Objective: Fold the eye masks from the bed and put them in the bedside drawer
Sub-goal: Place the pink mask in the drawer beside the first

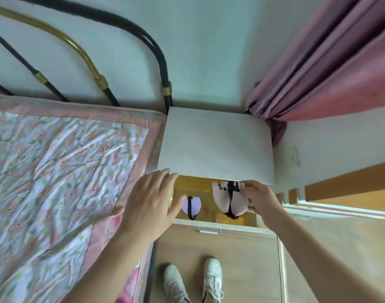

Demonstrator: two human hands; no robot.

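The bedside drawer (228,226) is pulled out below the white nightstand top, showing a yellow-brown inside. A folded lilac eye mask (194,205) with a black strap lies in its left half. A folded pink eye mask (222,199) with black lettering and a black strap is in the right half, and my right hand (260,201) pinches its right edge. My left hand (151,203) hovers flat over the drawer's left end, fingers spread, holding nothing and partly covering the lilac mask.
The white nightstand top (215,147) is bare. The bed with a floral quilt (56,171) and a black and brass headboard lies to the left. Pink curtains (331,71) hang at the right. My white shoes (212,278) stand on the wooden floor below the drawer.
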